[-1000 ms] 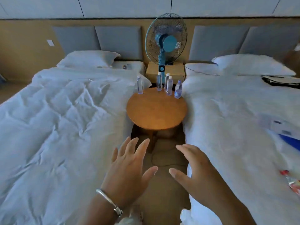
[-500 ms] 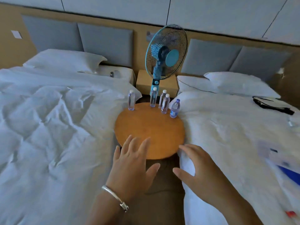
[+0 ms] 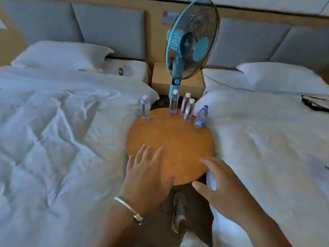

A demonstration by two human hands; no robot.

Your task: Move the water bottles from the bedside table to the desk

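Left bed (image 3: 58, 132): rumpled white duvet, pillow at the headboard end.
Right bed (image 3: 267, 139): white duvet and pillow, a dark item near its far right edge.
Fan (image 3: 192, 41): blue, with a black grille, standing behind the counter, between the beds.
Counter (image 3: 170, 145): round wooden top, set in the gap between the two beds.
Left hand (image 3: 147, 177): empty, fingers spread wide, over the counter's near edge; silver bangle (image 3: 129, 209) on the wrist.
Right hand (image 3: 220, 184): empty, fingers spread, at the counter's near right edge.
Water bottles (image 3: 188, 110): five, upright along the counter's far edge, well apart from both hands.
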